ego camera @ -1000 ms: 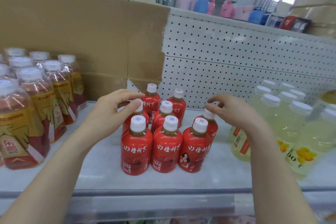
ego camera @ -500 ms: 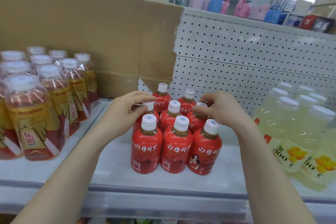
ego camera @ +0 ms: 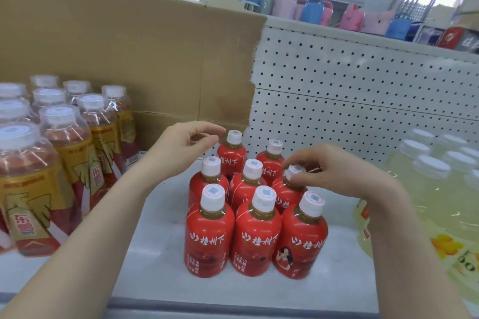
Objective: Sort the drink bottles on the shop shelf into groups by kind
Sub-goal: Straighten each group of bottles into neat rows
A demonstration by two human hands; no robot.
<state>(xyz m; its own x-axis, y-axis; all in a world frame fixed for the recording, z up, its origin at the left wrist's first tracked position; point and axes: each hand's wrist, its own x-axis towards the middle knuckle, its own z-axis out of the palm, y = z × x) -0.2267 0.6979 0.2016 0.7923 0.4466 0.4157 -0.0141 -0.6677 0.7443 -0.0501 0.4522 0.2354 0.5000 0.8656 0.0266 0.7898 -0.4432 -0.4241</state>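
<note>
Several small red bottles (ego camera: pixel 256 230) with white caps stand in a tight cluster at the middle of the white shelf (ego camera: pixel 155 248). My right hand (ego camera: pixel 334 173) pinches the cap of the red bottle at the right of the middle row (ego camera: pixel 286 195). My left hand (ego camera: pixel 181 149) hovers with curled, parted fingers just left of the back-left red bottle (ego camera: pixel 232 153), holding nothing. On the left stand amber bottles with gold-and-red labels (ego camera: pixel 64 163). Pale yellow bottles (ego camera: pixel 430 189) fill the right side.
A cardboard sheet (ego camera: pixel 129 59) backs the left half of the shelf and a white pegboard (ego camera: pixel 363 101) the right half. The shelf's front lip (ego camera: pixel 233 309) runs along the bottom. Pink and blue small goods (ego camera: pixel 311 10) line the shelf above.
My left hand has come off the middle-left red bottle's cap and lifted toward the back-left bottle. My right hand has closed on the middle-right bottle's cap. The view has shifted left.
</note>
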